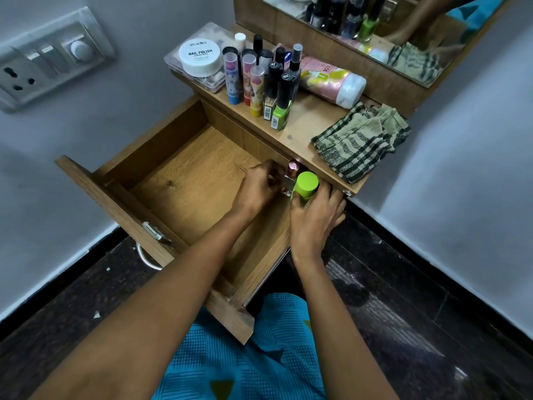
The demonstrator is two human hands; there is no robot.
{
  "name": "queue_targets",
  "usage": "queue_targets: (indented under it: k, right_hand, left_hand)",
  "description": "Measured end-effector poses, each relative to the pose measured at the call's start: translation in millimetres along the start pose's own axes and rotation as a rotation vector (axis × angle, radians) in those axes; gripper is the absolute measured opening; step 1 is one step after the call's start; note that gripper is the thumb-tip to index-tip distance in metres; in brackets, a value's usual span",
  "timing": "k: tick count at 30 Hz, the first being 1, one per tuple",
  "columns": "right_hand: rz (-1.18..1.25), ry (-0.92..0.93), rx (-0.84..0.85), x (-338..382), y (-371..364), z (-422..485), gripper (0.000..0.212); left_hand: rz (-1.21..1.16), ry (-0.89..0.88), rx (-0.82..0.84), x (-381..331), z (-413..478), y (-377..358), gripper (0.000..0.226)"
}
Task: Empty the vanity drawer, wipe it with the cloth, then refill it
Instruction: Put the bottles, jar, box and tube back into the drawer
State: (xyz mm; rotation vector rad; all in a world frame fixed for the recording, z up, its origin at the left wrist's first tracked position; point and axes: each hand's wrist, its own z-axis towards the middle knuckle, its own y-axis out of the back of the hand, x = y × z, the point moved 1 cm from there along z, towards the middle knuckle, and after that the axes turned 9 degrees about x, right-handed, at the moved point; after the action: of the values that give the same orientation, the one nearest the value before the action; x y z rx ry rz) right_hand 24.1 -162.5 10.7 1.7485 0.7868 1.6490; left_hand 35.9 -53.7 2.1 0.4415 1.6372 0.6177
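In the far right corner of the open wooden drawer [161, 134], the fingers of my right hand [314, 219] clamp the lime-green-capped bottle [306, 184] and those of my left hand [259, 189] pinch the small clear pink-topped glass bottle [287, 181], both upright against spills, with the checked green-and-beige cloth [357, 142] waiting just beyond the drawer.

The left hand [261, 187] covers most of a small clear bottle [289, 181]; I see only a pinkish cap and one glass corner. The right hand [314, 215] wraps the green-capped bottle [307, 184]: body hidden, no label visible. The far right corner of the drawer [184, 174] runs under the worktop [300, 125], out of my sight. The mirror [403, 30] is cut off by the top edge, its reflections blurred. The wall socket plate [49, 59] is clipped at the left edge. The fine print on the white jar [200, 57] is too small to read. The contents of the clear box [215, 80] beneath it are indistinct. The drawer handle [144, 256] is half hidden below the front panel.
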Motion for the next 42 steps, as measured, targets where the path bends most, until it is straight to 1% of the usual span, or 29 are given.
queue_targets:
  k: [3, 6, 10, 13, 16, 19, 22, 26, 30, 33, 37, 40, 42]
  right_hand:
    - [-0.005, -0.008, -0.002, 1, 1, 0, 0.051]
    - [-0.008, -0.011, 0.004, 1, 1, -1, 0.052]
    - [-0.027, -0.014, 0.023, 1, 4, -1, 0.048]
    - [-0.019, 0.023, 0.044, 2, 9, -4, 0.046]
    - [-0.003, 0.088, 0.068, 4, 16, -10, 0.048]
    - [0.013, 0.126, 0.107, 5, 24, -18, 0.052]
    - [0.024, 0.132, 0.089, 8, 33, -25, 0.046]
    - [0.05, 0.16, 0.058, 23, 47, -26, 0.036]
    - [0.228, 0.263, 0.094, 57, 58, -9, 0.028]
    - [0.313, 0.356, 0.039, 87, 66, 10, 0.028]
    - [0.332, 0.44, 0.012, 114, 71, 37, 0.033]
    - [0.291, 0.476, 0.03, 121, 70, 51, 0.035]
    - [0.269, 0.486, 0.042, 121, 69, 58, 0.033]
  left_hand:
    - [-0.051, 0.02, 0.019, 1, 2, -1, 0.021]
    - [-0.055, 0.019, 0.032, 0, 3, 0, 0.023]
    - [-0.073, 0.061, 0.035, -2, 0, -1, 0.028]
    - [-0.092, 0.07, 0.015, -7, -4, 0, 0.032]
    - [-0.174, 0.085, -0.047, -13, -11, 5, 0.031]
    - [-0.194, 0.084, -0.141, -19, -19, 13, 0.024]
    - [-0.243, 0.075, -0.229, -26, -25, 26, 0.02]
    - [-0.248, -0.027, -0.344, -44, -26, 53, 0.018]
    - [-0.136, -0.156, -0.467, -69, -17, 84, 0.019]
    - [0.043, -0.213, -0.497, -83, -4, 106, 0.024]
    - [0.26, -0.201, -0.411, -89, 18, 125, 0.037]
    - [0.463, -0.218, -0.288, -90, 31, 131, 0.038]
    - [0.546, -0.228, -0.222, -89, 38, 134, 0.037]
